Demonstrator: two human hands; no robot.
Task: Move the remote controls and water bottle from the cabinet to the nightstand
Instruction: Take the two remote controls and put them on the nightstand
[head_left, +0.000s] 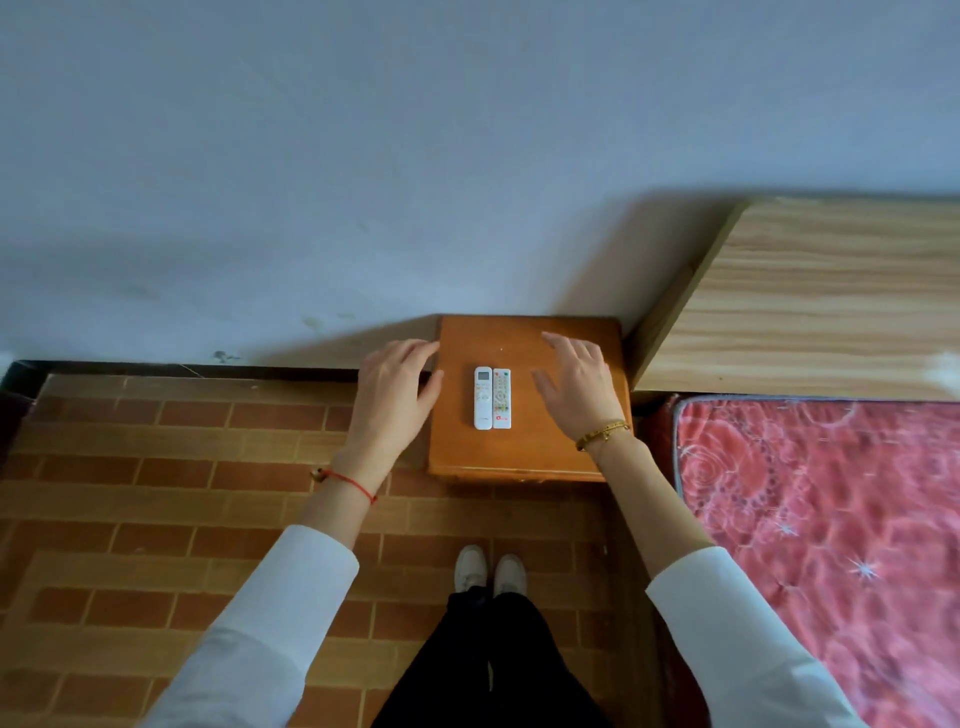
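Nightstand (561, 441) first: I see its orange-brown wooden top against the pale wall, with a bed in a red patterned cover (831, 519) and a light wood headboard (831, 296) at its right edge, and brick-patterned floor (156, 467) to the left. My left hand (392, 400) hovers over the nightstand's left edge, fingers (415, 351) loosely spread, holding nothing. My right hand (579, 389) hovers above the right half of the top, fingers (566, 345) spread too, empty. Between the hands, near the middle of the top, lie two white remote controls side by side and touching, lengthwise toward the wall: the left remote (482, 398) with a small screen, the right remote (502, 398) with coloured buttons
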